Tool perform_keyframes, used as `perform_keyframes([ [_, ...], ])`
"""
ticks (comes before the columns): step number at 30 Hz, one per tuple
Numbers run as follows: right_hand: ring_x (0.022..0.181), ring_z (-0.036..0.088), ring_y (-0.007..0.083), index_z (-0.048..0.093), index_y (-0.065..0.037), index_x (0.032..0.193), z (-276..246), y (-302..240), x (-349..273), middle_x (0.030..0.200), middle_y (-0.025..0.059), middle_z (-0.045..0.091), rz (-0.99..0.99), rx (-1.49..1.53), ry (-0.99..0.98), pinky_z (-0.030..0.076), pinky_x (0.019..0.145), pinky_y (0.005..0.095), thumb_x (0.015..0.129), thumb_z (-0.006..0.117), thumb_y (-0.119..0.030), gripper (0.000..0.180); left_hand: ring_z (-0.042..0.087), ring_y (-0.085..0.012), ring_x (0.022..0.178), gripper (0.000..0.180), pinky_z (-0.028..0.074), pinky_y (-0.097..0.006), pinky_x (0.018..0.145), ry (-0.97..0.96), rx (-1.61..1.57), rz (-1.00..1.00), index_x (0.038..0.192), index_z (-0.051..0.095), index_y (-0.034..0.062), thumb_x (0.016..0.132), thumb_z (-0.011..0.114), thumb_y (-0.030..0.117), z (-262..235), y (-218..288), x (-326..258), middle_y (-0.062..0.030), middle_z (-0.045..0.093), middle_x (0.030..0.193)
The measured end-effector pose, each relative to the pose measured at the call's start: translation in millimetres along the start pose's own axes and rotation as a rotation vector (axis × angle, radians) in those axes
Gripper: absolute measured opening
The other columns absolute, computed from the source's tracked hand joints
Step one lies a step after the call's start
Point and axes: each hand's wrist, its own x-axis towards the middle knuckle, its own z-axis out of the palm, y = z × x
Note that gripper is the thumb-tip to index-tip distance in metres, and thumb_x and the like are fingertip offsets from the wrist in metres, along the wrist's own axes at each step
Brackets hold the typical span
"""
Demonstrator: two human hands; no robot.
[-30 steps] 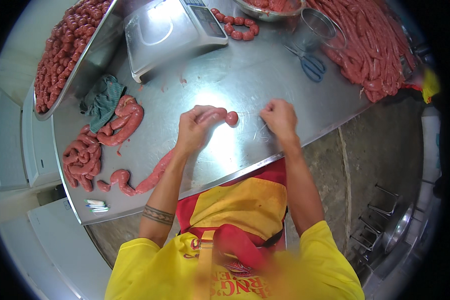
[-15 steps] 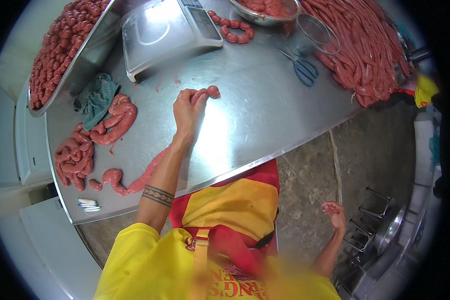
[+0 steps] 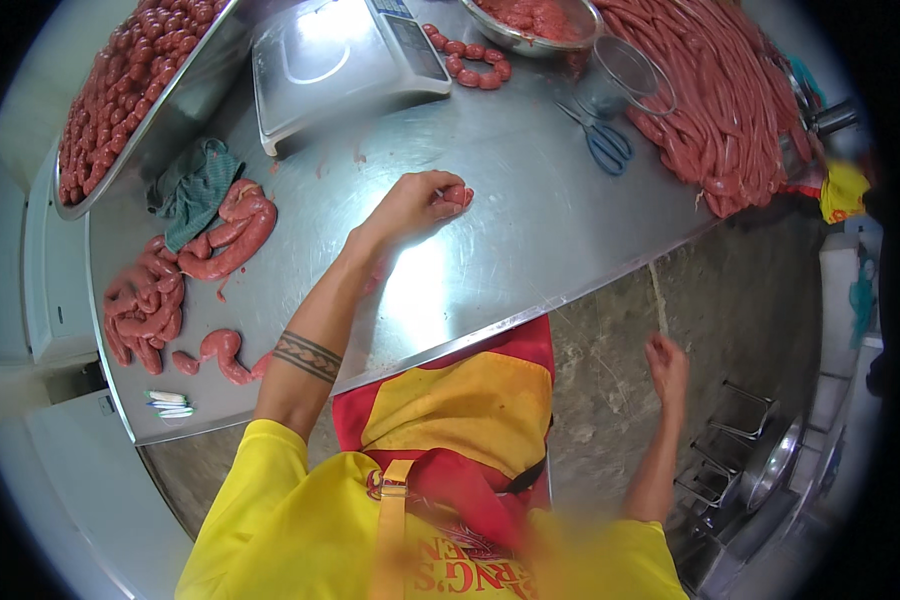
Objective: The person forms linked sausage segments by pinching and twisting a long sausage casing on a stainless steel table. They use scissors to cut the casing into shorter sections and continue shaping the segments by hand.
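Observation:
My left hand (image 3: 413, 208) is closed around the end of a raw sausage (image 3: 460, 196) above the metal table; a short reddish tip pokes out past the fingers. My left forearm covers most of the strand, while a curved stretch of sausage (image 3: 226, 357) shows to its left. Out over the floor beyond the table edge, my right hand (image 3: 668, 368) is raised with its fingers pinched together. What they hold, if anything, is too fine to make out.
Loose sausage coils (image 3: 150, 305) and a green cloth (image 3: 192, 195) lie at left, below a tray of linked sausages (image 3: 130, 100). A scale (image 3: 335, 70), a short linked chain (image 3: 480, 72), a bowl of meat (image 3: 540, 18), scissors (image 3: 607, 148) and heaped long sausages (image 3: 710, 100) stand farther back.
My left hand has shifted right with the sausage end and turned, its fingers now covering more of it. My right hand has risen away from me, fingers still pinched.

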Motion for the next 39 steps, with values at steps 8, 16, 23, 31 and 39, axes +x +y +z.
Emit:
perform_keyframes([
  [8,0.111,0.068,0.0226,0.059,0.003,0.14,193,-316,76,0.119,0.0162,0.071,-0.34,0.402,-0.248,0.055,0.095,0.0353,0.097,0.072,-0.018,0.05,0.072,-0.0124,0.099,0.037,0.058,-0.026,0.089,0.04,-0.77,-0.09,0.128,0.074,-0.0006,0.093,0.081,0.011,9,-2,-12,-0.0048,0.077,0.111],
  [16,0.092,0.068,0.0105,0.069,-0.004,0.128,81,-183,92,0.109,0.0043,0.073,0.143,0.9,-0.233,0.054,0.084,0.0254,0.104,0.068,-0.013,0.025,0.066,-0.0353,0.106,0.043,0.054,-0.044,0.094,0.23,0.227,0.167,0.129,0.074,0.01,0.092,0.08,0.031,33,-11,16,-0.0147,0.072,0.12],
  [23,0.134,0.061,0.0366,0.062,0.0,0.143,71,-194,55,0.139,0.0226,0.066,-0.308,0.126,0.107,0.046,0.114,0.0444,0.101,0.065,-0.009,0.043,0.061,-0.037,0.104,0.066,0.048,-0.049,0.089,0.396,0.42,-0.036,0.14,0.061,0.0008,0.086,0.083,0.032,12,-22,-125,-0.0195,0.065,0.109],
  [31,0.133,0.053,0.0428,0.044,0.004,0.153,312,-413,-18,0.146,0.0263,0.056,-1.118,0.411,-0.541,0.041,0.115,0.0485,0.102,0.061,-0.019,0.058,0.065,-0.0385,0.072,0.035,0.051,-0.05,0.061,0.61,0.478,-0.25,0.119,0.076,0.0056,0.088,0.081,0.022,80,-72,-272,-0.0155,0.061,0.081],
  [39,0.124,0.058,0.0408,0.056,0.001,0.143,238,-352,116,0.131,0.024,0.064,-1.086,0.059,-0.023,0.048,0.104,0.0472,0.098,0.066,-0.022,0.051,0.066,-0.039,0.104,0.041,0.054,-0.051,0.089,0.602,0.271,-0.465,0.12,0.072,0.0076,0.082,0.083,0.017,52,-10,-244,-0.0185,0.066,0.11],
])
